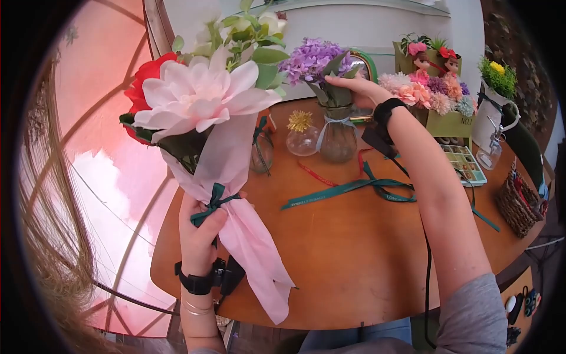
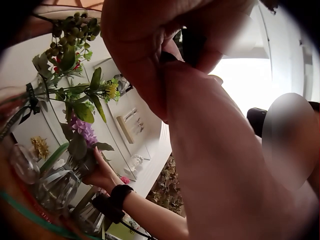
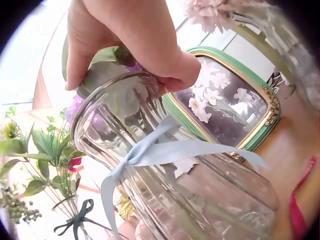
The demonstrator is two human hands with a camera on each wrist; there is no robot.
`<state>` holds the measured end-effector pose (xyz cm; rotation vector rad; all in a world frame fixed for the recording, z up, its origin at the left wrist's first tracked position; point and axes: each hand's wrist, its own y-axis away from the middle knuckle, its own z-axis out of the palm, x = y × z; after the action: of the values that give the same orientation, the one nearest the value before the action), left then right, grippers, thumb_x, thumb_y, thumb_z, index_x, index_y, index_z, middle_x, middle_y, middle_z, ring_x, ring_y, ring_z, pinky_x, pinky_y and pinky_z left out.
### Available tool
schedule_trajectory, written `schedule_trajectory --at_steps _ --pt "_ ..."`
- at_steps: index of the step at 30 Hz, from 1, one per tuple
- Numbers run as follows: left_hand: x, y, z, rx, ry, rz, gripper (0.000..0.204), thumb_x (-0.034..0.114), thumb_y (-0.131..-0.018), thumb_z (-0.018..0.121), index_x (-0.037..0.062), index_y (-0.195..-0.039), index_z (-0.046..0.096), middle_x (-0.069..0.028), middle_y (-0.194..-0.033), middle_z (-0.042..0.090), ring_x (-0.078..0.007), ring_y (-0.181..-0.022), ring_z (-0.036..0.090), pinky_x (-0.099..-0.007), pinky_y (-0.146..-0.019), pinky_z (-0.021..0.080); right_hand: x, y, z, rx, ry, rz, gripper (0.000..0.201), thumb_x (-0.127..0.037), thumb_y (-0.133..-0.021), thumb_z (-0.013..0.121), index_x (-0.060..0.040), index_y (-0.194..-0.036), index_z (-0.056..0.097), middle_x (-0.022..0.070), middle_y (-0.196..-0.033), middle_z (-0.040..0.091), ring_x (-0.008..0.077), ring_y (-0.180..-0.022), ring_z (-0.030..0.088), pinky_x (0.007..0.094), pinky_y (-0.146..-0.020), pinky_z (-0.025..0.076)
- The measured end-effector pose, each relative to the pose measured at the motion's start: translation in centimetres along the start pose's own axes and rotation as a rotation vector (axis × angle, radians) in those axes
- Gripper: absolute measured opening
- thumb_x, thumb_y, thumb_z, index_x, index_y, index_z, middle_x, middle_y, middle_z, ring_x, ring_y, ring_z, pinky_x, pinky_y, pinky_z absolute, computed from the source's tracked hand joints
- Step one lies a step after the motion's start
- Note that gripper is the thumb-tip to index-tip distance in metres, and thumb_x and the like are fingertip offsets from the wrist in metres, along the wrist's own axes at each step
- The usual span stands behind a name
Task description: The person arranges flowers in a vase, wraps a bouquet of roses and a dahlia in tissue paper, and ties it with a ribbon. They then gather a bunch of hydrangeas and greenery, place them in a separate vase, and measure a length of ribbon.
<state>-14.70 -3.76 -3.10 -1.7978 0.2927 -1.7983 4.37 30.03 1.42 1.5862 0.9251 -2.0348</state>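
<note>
Ribbon (image 1: 330,193), dark green and printed, lies across the middle of the table (image 1: 348,265). Toward the far edge sits a round glass vase (image 1: 302,144) with a gold flower (image 1: 299,121) at its mouth; a wicker basket (image 1: 519,203) stands by the right edge. The bouquet (image 1: 191,100) I hold up hides the left end of the far edge, and my right forearm crosses the table's right side.

My left hand (image 1: 202,230) curls round the bouquet's pink wrapping (image 1: 253,253) at its dark green bow (image 1: 214,203). My right hand (image 1: 362,92) reaches over the fluted vase (image 1: 339,144) near the far edge, touching the leaves under the purple flowers (image 1: 312,62); whether it pinches them, I cannot tell.

My right wrist view shows white blooms in a green-framed picture (image 3: 232,107), mostly hidden in the head view.
</note>
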Motion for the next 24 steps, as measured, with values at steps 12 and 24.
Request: schedule_trajectory --at_steps 12,24 --pt "-0.9 0.4 0.3 -0.027 -0.047 0.014 0.043 -0.002 -0.071 0.055 -0.0035 -0.111 0.038 -0.0122 -0.104 0.051 -0.0211 -0.096 0.051 -0.0325 -0.086 0.039 -0.9 0.1 1.4 0.028 0.132 -0.030 0.083 -0.027 -0.066 0.072 -0.0030 -0.126 0.020 0.0155 -0.118 0.041 0.0234 -0.102 0.047 0.0333 -0.086 0.039" --pt "-1.1 0.2 1.1 -0.013 -0.041 0.043 0.039 -0.005 -0.073 0.055 -0.0025 -0.108 0.039 -0.0078 -0.099 0.049 -0.0128 -0.089 0.050 -0.0259 -0.078 0.039 0.4 -1.5 4.1 0.747 1.214 -0.704 0.101 -0.053 -0.055 0.068 -0.0080 -0.129 0.016 0.0263 -0.122 0.028 0.0387 -0.103 0.045 0.0403 -0.081 0.042"
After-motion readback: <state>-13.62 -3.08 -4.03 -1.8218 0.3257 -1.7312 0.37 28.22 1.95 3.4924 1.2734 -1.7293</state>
